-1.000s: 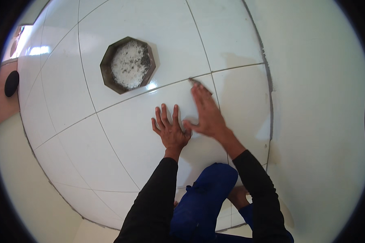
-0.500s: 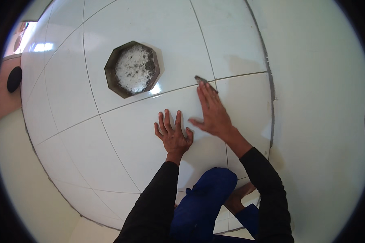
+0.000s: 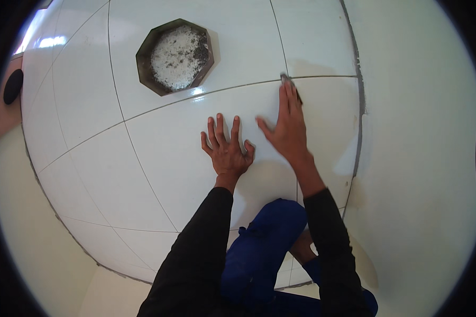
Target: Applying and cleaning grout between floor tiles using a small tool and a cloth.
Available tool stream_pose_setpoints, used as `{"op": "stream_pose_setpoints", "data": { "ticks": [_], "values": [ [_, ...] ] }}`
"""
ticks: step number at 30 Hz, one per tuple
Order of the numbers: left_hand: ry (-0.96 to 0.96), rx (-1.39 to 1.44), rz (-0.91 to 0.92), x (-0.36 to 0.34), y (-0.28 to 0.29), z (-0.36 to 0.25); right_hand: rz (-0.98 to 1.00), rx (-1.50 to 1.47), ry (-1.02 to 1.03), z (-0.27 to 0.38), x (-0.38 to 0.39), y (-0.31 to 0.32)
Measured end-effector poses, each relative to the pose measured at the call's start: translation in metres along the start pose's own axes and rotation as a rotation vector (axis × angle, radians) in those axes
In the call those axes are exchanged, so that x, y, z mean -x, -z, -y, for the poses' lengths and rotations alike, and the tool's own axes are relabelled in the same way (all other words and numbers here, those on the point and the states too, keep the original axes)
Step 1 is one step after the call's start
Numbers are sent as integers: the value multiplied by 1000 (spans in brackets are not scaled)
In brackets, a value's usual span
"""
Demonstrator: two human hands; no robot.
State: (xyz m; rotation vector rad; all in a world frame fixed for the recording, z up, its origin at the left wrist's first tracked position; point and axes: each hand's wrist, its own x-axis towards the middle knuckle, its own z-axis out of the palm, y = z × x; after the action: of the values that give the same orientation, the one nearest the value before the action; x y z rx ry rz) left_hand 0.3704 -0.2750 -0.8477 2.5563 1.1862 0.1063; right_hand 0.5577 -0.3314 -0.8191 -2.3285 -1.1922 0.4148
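Observation:
My left hand (image 3: 228,150) rests palm down on a white floor tile (image 3: 164,142), its fingers spread and nothing in them. Off to the right, my right hand (image 3: 291,124) presses its fingers together over a small dark flat piece (image 3: 284,77) at a tile joint. Most of that piece is hidden under the fingers, and I cannot make out its kind. Ahead of my left hand stands an octagonal dark container (image 3: 144,66). In it lies white powder (image 3: 175,58) with grey-black specks.
A pale wall (image 3: 412,132) runs along the right, with a rough grey joint (image 3: 362,100) at the floor edge. My blue-clad knee (image 3: 272,222) is close behind my hands. At the far left, a black oval thing (image 3: 13,87) lies on a brownish surface.
Along the tile joint, my right hand has slid rightward with the dark piece. My left hand still lies flat on the tile. The view has shifted, so the container appears higher.

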Motion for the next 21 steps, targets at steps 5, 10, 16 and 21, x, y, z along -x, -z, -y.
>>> {"op": "stream_pose_setpoints", "data": {
  "ticks": [5, 10, 16, 21],
  "values": [
    [9, -19, 1, 3, -1, 2, 18, -47, -52, 16, 18, -12],
    [16, -6, 22, 1, 0, -6, -33, -12, -85, 3, -28, -7],
    [18, -5, -16, 3, -1, 4, 52, -52, -111, 29, 50, -8],
    [17, -1, -12, 1, 1, 4, -98, -24, -18, 4, -10, -10]
  ]
}}
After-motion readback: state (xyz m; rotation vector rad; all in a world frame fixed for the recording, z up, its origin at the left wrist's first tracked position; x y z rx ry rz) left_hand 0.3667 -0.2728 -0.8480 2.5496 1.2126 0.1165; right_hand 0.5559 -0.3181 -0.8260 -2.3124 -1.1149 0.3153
